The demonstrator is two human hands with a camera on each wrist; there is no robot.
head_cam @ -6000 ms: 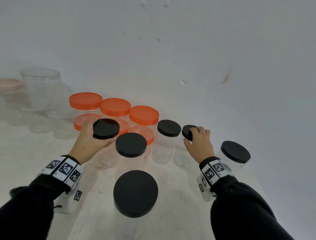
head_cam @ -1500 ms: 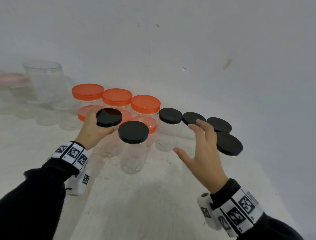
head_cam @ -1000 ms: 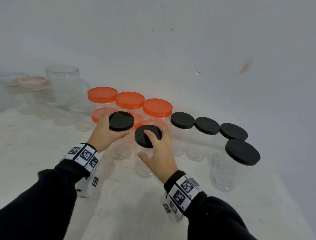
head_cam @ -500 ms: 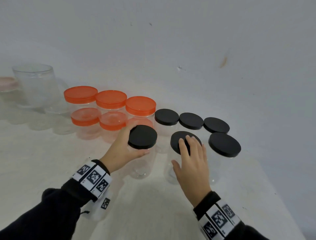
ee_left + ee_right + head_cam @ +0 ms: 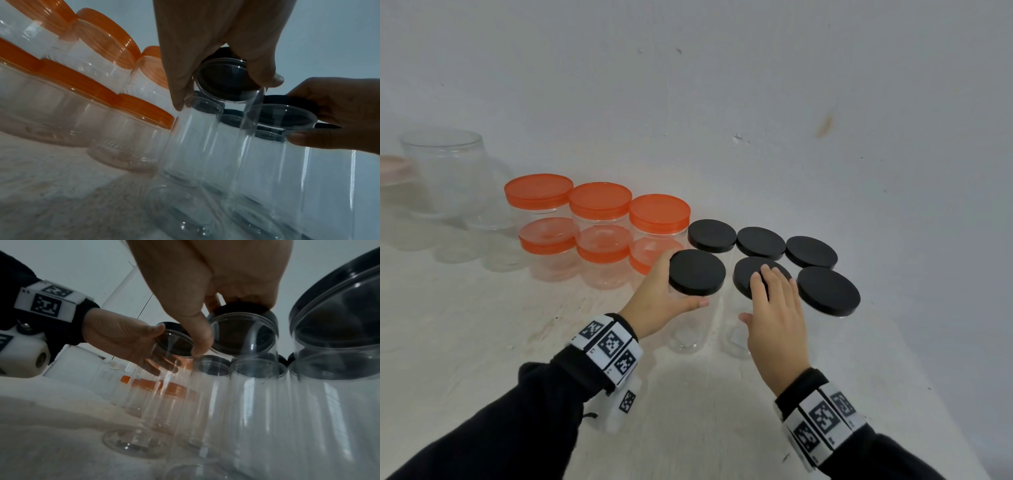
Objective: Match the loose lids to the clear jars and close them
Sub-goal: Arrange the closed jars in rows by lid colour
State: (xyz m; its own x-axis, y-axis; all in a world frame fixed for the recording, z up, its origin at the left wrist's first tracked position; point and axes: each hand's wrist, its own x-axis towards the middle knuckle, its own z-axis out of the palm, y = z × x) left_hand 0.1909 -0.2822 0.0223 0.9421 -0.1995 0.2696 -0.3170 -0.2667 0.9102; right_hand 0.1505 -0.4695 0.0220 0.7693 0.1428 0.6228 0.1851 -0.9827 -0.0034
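Observation:
Two clear jars with black lids stand side by side in front of a row of three black-lidded jars (image 5: 761, 242). My left hand (image 5: 685, 281) grips the left jar (image 5: 688, 329) just under its black lid (image 5: 697, 277), thumb toward me and fingers behind. My right hand (image 5: 755, 294) lies over the black lid (image 5: 748, 274) of the right jar (image 5: 732, 339), fingers on top and thumb against the side. The left wrist view shows my left hand (image 5: 226, 91) round the jar's neck. In the right wrist view my right hand (image 5: 228, 327) holds the lid from above.
A wider black-lidded jar (image 5: 828, 290) stands just right of my right hand. Several orange-lidded jars (image 5: 600, 199) form two rows to the left. A large lidless clear container (image 5: 441, 171) and a pink lid (image 5: 392, 168) sit far left. The wall is close behind.
Over the last second both hands slid their black-lidded jars rightward, away from the orange jars and up against the black-lidded group. In the last half second they hardly move.

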